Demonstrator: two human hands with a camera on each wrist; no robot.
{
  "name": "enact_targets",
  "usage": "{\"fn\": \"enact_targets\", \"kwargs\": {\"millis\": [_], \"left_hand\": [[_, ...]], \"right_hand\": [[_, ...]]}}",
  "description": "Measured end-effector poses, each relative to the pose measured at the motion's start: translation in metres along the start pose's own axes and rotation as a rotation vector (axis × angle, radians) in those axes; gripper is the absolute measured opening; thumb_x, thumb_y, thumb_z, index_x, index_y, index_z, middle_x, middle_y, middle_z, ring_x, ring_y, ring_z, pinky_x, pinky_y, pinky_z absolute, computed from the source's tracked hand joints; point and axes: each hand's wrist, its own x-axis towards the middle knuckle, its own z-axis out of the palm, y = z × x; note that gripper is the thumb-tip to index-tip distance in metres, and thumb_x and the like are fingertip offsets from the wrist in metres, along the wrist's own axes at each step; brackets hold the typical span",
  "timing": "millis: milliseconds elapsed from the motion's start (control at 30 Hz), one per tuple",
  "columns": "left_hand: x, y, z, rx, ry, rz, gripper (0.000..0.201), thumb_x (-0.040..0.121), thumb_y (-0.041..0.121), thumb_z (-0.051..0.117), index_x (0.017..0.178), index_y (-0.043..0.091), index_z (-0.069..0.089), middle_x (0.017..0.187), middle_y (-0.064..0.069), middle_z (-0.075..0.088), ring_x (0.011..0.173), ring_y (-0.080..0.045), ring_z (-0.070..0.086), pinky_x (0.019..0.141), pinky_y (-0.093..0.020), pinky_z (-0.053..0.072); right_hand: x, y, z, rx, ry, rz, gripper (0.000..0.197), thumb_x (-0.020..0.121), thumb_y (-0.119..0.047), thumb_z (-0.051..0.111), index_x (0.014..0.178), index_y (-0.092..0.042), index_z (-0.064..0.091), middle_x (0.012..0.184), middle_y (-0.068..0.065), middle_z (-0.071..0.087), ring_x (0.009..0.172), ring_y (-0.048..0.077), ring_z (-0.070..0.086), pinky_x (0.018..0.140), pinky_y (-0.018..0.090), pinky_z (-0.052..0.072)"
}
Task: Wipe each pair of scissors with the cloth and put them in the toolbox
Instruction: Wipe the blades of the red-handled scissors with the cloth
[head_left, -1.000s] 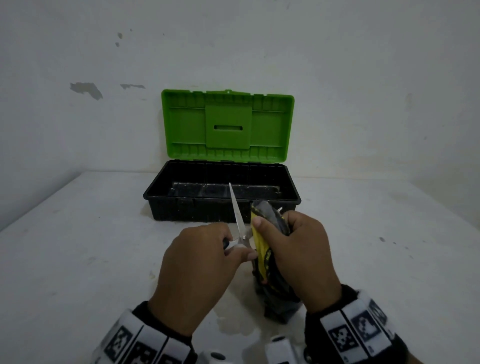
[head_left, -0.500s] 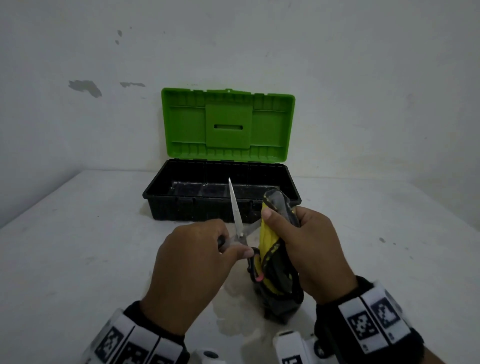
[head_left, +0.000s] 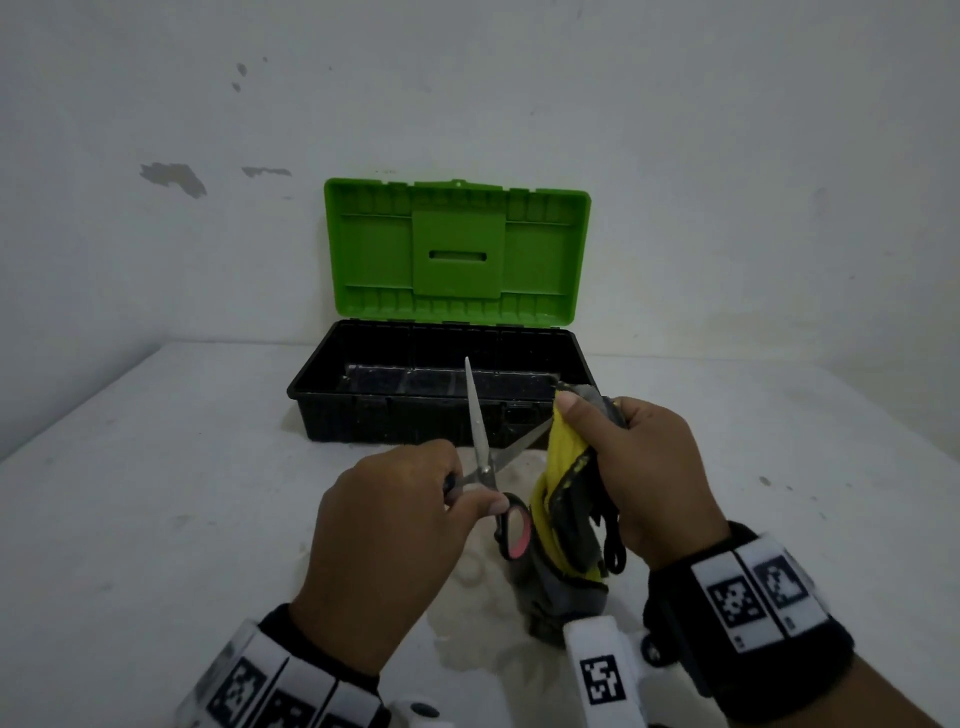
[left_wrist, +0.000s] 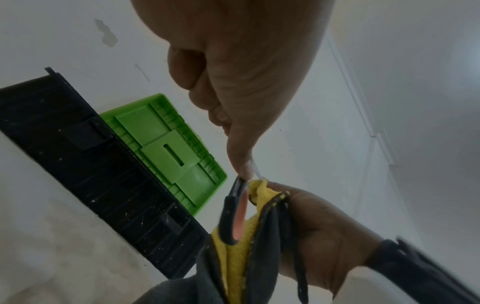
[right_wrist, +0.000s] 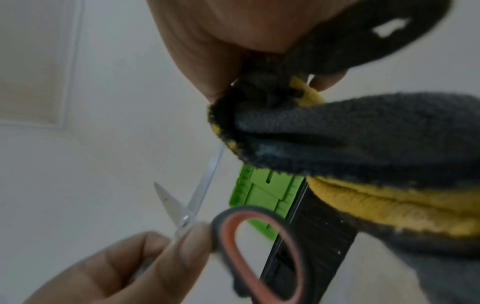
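My left hand (head_left: 415, 499) pinches a pair of scissors (head_left: 485, 457) near the pivot, blades spread apart and pointing up. Their black handle with a pink inner ring (head_left: 511, 530) hangs down beside the cloth. My right hand (head_left: 639, 467) grips a bunched grey and yellow cloth (head_left: 566, 499) and wraps it around the right blade. The right wrist view shows the scissors (right_wrist: 192, 203), the handle ring (right_wrist: 262, 253) and the cloth (right_wrist: 363, 139) close up. The left wrist view shows the thumb on the handle (left_wrist: 233, 214) next to the cloth (left_wrist: 241, 255). The toolbox (head_left: 441, 384) stands open behind.
The toolbox has a black base and an upright green lid (head_left: 457, 254) leaning near the white wall. It stands on a white table (head_left: 156, 519). I cannot make out its contents. Wrist bands with printed markers (head_left: 748, 592) sit on both wrists.
The scissor blades have opened wider. My right hand with the cloth has slid up and right along the right blade, exposing the pink-ringed handle below.
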Motion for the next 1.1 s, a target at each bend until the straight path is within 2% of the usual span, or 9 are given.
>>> {"fn": "enact_targets", "kwargs": {"millis": [67,200,300,367,467,667,800,1000,1100], "left_hand": [[0.000,-0.002,-0.001,-0.078,-0.010,-0.045,0.044,0.067,0.059,0.074,0.057,0.023,0.052,0.046,0.009,0.045,0.042,-0.008,0.043,0.040,-0.026,0.040],[0.004,-0.003,-0.007,-0.292,-0.012,-0.177,0.045,0.060,0.052,0.082,0.053,0.021,0.051,0.042,0.010,0.039,0.045,-0.006,0.041,0.045,-0.015,0.037],[0.008,-0.004,-0.009,-0.334,-0.067,-0.211,0.049,0.057,0.052,0.084,0.050,0.021,0.048,0.042,0.013,0.041,0.043,-0.005,0.039,0.046,-0.014,0.036],[0.009,-0.003,-0.009,-0.330,-0.089,-0.212,0.052,0.056,0.054,0.084,0.049,0.022,0.044,0.043,0.015,0.042,0.042,-0.005,0.038,0.046,-0.014,0.036],[0.009,0.000,-0.011,-0.318,-0.118,-0.217,0.052,0.056,0.056,0.084,0.050,0.022,0.045,0.042,0.014,0.041,0.042,-0.004,0.036,0.044,-0.014,0.034],[0.011,0.004,-0.011,-0.213,-0.119,-0.182,0.051,0.058,0.053,0.085,0.051,0.024,0.043,0.045,0.009,0.033,0.042,-0.007,0.034,0.046,-0.018,0.033],[0.007,0.007,-0.012,-0.129,-0.116,-0.125,0.049,0.062,0.055,0.081,0.053,0.024,0.044,0.048,0.008,0.038,0.044,-0.006,0.032,0.046,-0.019,0.029],[0.008,0.007,-0.013,-0.126,-0.114,-0.153,0.051,0.061,0.056,0.082,0.051,0.025,0.043,0.047,0.008,0.038,0.044,-0.006,0.033,0.046,-0.017,0.027],[0.006,0.007,-0.014,-0.156,-0.125,-0.184,0.050,0.060,0.054,0.083,0.052,0.026,0.043,0.048,0.009,0.037,0.044,-0.005,0.033,0.046,-0.016,0.027]], "right_hand": [[0.005,-0.001,-0.010,0.029,0.041,-0.004,0.077,0.073,-0.060,0.074,0.067,0.009,0.042,0.059,0.016,0.036,0.052,0.022,0.041,0.048,0.052,0.043],[-0.007,-0.010,-0.023,0.007,0.024,-0.167,0.059,0.086,-0.043,0.073,0.067,0.008,0.052,0.056,0.028,0.045,0.043,0.020,0.041,0.042,0.034,0.036],[-0.022,-0.021,-0.019,0.005,-0.120,-0.255,0.039,0.081,-0.035,0.076,0.063,-0.003,0.063,0.052,0.020,0.055,0.039,0.019,0.045,0.039,0.027,0.037],[-0.027,-0.019,-0.014,-0.014,-0.173,-0.276,0.031,0.078,-0.033,0.078,0.064,-0.007,0.068,0.054,0.015,0.059,0.043,0.020,0.048,0.040,0.029,0.040],[-0.035,-0.019,-0.004,-0.065,-0.184,-0.295,0.032,0.075,-0.035,0.081,0.063,-0.007,0.069,0.056,0.011,0.060,0.053,0.028,0.055,0.048,0.034,0.044],[-0.042,-0.009,0.011,-0.152,-0.156,-0.288,0.044,0.073,-0.039,0.083,0.055,-0.006,0.061,0.051,0.009,0.052,0.044,0.007,0.042,0.043,0.020,0.037],[-0.046,-0.008,0.019,-0.159,-0.078,-0.269,0.050,0.075,-0.043,0.080,0.054,-0.005,0.055,0.046,0.003,0.045,0.042,0.008,0.040,0.042,0.020,0.036],[-0.048,-0.008,0.025,-0.102,-0.052,-0.206,0.053,0.077,-0.041,0.080,0.055,-0.001,0.054,0.051,0.013,0.051,0.041,0.013,0.041,0.044,0.035,0.043],[-0.050,-0.007,0.023,-0.104,-0.101,-0.193,0.055,0.076,-0.043,0.080,0.056,0.000,0.053,0.051,0.012,0.049,0.041,0.010,0.039,0.043,0.032,0.041]]}}
